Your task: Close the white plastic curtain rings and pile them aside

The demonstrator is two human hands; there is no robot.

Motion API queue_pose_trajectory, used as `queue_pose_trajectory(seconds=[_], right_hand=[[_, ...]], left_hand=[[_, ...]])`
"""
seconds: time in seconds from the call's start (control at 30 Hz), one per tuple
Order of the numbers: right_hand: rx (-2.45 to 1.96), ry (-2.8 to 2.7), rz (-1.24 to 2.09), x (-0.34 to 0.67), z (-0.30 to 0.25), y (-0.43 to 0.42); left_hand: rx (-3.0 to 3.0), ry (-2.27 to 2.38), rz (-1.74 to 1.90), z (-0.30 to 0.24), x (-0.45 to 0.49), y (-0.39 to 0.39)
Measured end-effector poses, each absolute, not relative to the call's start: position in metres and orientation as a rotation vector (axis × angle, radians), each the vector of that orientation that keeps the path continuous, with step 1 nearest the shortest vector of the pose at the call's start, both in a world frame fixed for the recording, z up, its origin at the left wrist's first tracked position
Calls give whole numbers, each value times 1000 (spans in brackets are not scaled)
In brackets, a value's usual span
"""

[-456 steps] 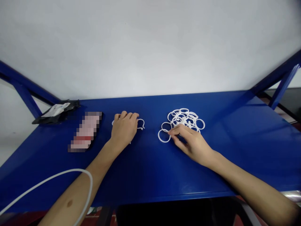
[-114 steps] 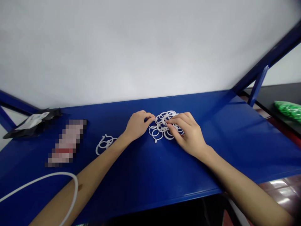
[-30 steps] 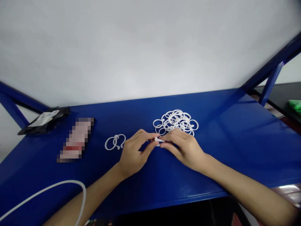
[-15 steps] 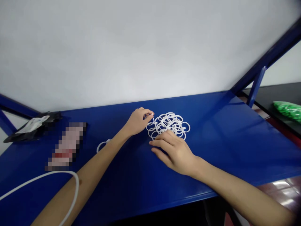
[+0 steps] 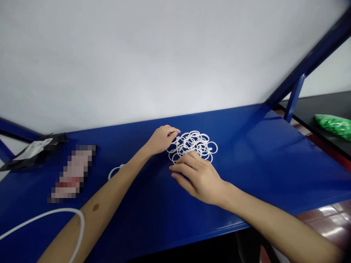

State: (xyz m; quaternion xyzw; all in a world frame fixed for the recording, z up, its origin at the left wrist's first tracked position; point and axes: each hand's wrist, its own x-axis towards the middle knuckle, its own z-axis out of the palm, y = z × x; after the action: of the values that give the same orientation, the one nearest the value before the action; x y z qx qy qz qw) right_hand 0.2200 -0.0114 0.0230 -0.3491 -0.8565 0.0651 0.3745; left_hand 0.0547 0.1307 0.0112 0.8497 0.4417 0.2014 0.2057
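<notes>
A pile of thin white rings (image 5: 195,136) lies on the blue table in front of me, many overlapping. My left hand (image 5: 163,139) is at the pile's left edge. Its index finger is stretched out and the thumb stands slightly apart, with no ring clearly between them. My right hand (image 5: 200,179) hovers over the near side of the pile, fingers loosely extended and apart, covering some of the rings. A separate white ring (image 5: 113,171) lies farther left, partly hidden by my left forearm.
At left on the blue table (image 5: 153,219) are a pixelated pinkish item (image 5: 75,170) and a black bag with a white label (image 5: 38,149). A white cable (image 5: 41,215) loops across the lower left. Blue frame posts (image 5: 294,96) and a green-filled bag (image 5: 333,126) are at right.
The view has shifted slightly, moving the table items left. A white bit at my left fingertips no longer shows there. Both hands stay almost in place beside the pile.
</notes>
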Motion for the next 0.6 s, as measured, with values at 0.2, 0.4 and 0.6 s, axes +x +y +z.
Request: queue_pose_trajectory(seconds=[0.2,0.4,0.6], right_hand=[[-902,-2212,181,220,21,-11],[-883,-2219,201,219,23,-13],[-880,-2233,213,218,23,-14]], left_hand=[[2244,1289,684,19,38,125],[2324,1442,653,36,-20,115],[2436,1427,174,45,-93,90]])
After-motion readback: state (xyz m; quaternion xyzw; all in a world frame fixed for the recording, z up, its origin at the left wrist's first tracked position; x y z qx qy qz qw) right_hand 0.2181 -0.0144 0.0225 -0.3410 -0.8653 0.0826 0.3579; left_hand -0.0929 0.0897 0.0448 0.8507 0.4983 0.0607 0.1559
